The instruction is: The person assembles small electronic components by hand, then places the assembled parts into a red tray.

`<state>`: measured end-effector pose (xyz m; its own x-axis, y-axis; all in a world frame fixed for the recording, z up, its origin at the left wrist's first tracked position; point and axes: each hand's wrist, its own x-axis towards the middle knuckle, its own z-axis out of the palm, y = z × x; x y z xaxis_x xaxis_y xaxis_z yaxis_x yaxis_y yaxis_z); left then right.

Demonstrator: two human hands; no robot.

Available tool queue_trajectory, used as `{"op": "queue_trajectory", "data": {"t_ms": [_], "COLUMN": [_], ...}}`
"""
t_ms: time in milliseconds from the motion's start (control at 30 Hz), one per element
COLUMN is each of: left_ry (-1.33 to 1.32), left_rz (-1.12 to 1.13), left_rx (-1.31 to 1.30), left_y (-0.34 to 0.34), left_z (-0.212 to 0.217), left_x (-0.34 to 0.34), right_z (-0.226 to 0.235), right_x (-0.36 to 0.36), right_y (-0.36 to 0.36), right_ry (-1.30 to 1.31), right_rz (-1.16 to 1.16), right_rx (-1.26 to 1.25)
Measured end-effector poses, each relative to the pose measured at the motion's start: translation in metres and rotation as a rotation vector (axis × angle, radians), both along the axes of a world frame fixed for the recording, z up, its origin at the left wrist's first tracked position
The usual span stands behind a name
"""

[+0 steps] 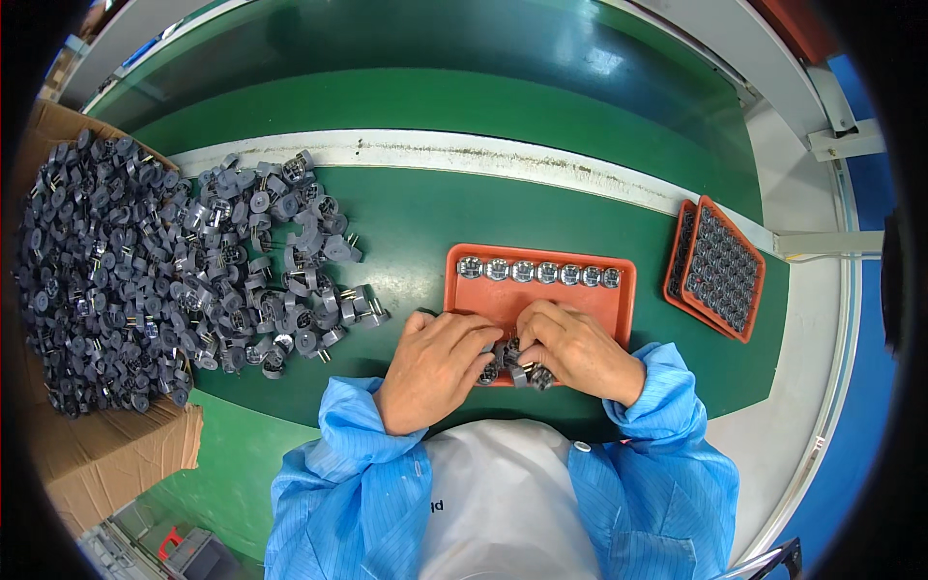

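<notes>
Evidently, one row of round parts [547, 274] has been laid along the far side of the orange tray [493, 301]; space is left below. Dark parts [522, 375] are held in the narrow grip of the right hand [570, 348]; the grip of the left hand [435, 364] cannot be told. Two trays [750, 302] are filled; a loose heap [242, 271] is left. Shirt lettering [438, 506] is partly hidden.

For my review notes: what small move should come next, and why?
Perhaps the right hand should set one of the parts beneath it into the orange tray, just nearer than the row of seven pieces along the far side: bare tray shows there.
</notes>
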<state>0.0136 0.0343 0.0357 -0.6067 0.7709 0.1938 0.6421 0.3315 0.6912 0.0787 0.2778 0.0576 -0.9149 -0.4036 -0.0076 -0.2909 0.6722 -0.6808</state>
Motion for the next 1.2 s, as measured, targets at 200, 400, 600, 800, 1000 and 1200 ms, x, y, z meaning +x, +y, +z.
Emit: {"op": "queue_trajectory", "data": {"t_ms": [200,400,600,800,1000,1200], "left_ry": [-0.035,-0.137,-0.184,-0.097,-0.025,-0.077], "left_rz": [0.034,0.059,0.032,-0.096,-0.07,-0.012], "left_rx": [-0.002,0.023,0.005,0.017,0.123,0.201], "left_y": [0.01,0.012,0.008,-0.001,-0.016,-0.03], "left_z": [0.002,-0.007,-0.009,-0.005,-0.008,-0.025], "left_x": [0.006,0.01,0.009,0.011,0.012,0.011], "right_z": [-0.008,-0.008,-0.006,-0.009,-0.019,-0.018], "right_x": [0.005,0.004,-0.001,-0.022,-0.035,-0.036], "right_y": [-0.009,-0.009,-0.008,-0.03,-0.039,-0.047], "right_ry": [-0.085,-0.143,-0.501,0.142,0.326,0.286], "right_rz": [-0.142,-0.222,-0.48,-0.289,-0.098,-0.105], "right_rx": [-0.226,-0.308,-0.612,-0.217,0.126,0.072]}}
